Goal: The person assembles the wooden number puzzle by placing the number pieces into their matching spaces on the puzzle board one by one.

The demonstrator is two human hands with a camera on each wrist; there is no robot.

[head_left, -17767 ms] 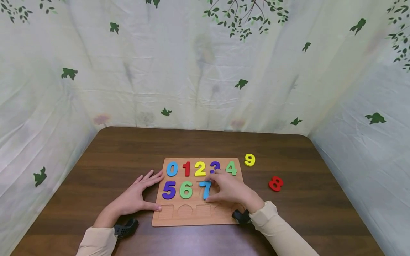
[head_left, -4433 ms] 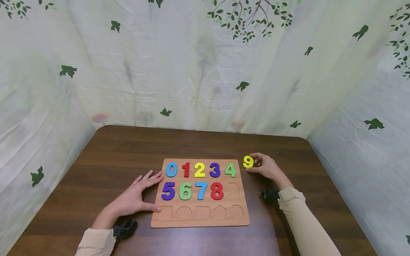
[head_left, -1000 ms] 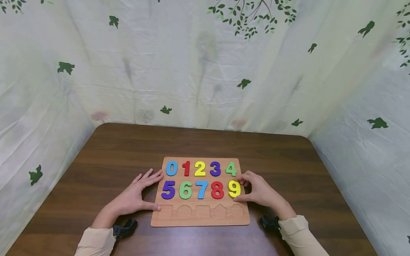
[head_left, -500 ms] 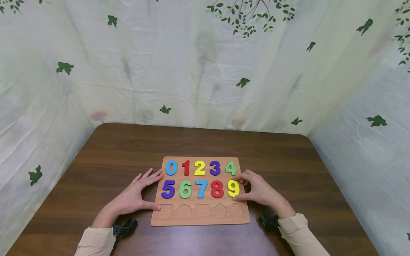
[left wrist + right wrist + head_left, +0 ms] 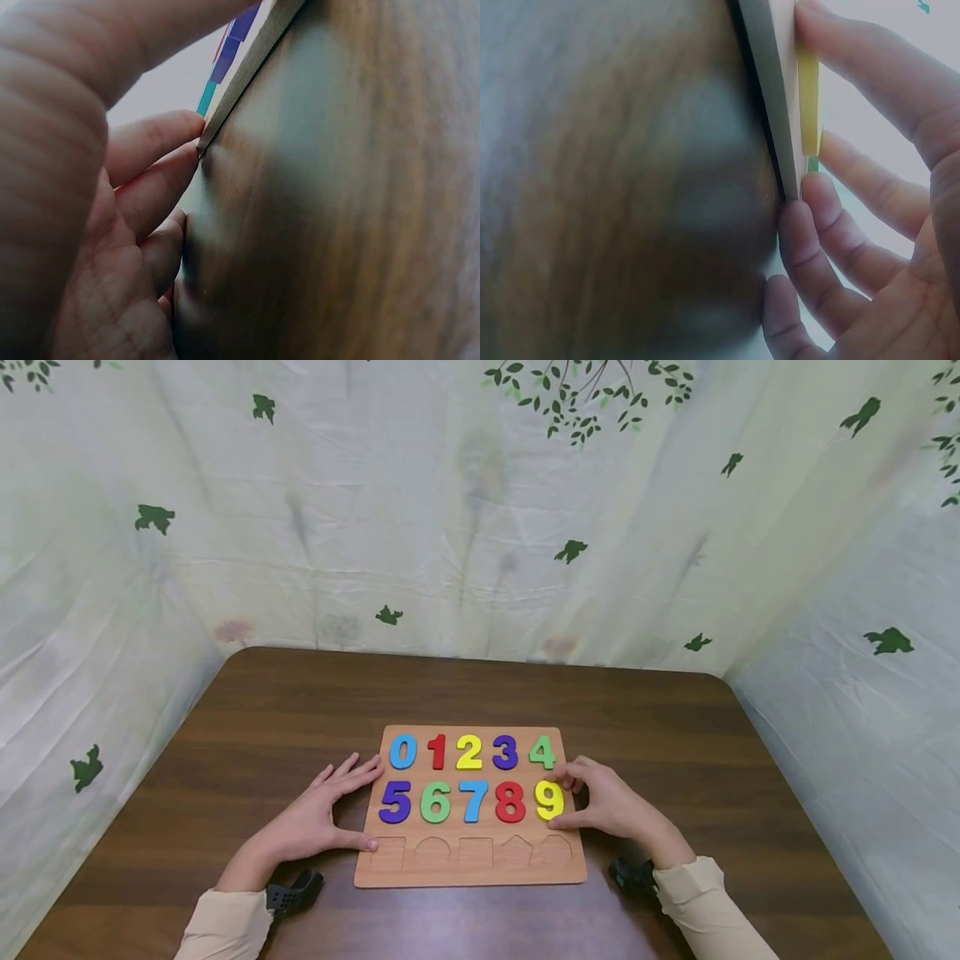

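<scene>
A wooden number puzzle board (image 5: 442,877) lies flat on the table. Coloured digits sit on it in two rows, 0 to 4 above 5 to 9. At the right end of the lower row, my right hand (image 5: 611,806) pinches the yellow number 9 (image 5: 550,800) between thumb and finger. The right wrist view has the yellow number 9 (image 5: 810,101) edge-on over the board, other fingertips against the board's edge. My left hand (image 5: 318,818) rests its fairly straight fingers and thumb on the board's left side; its palm and fingers (image 5: 157,195) show up close in the left wrist view.
The brown wooden table (image 5: 465,689) spreads around the board. Along the board's front run several outlined shapes (image 5: 476,852). A white curtain (image 5: 420,527) with a leaf pattern hangs behind and on both sides. Each wrist wears a black strap (image 5: 296,893).
Earlier my right hand held the blue 7 on the board; the red 8 then moved from table to board. The yellow 9 came leftward from beside the board to the lower row's end.
</scene>
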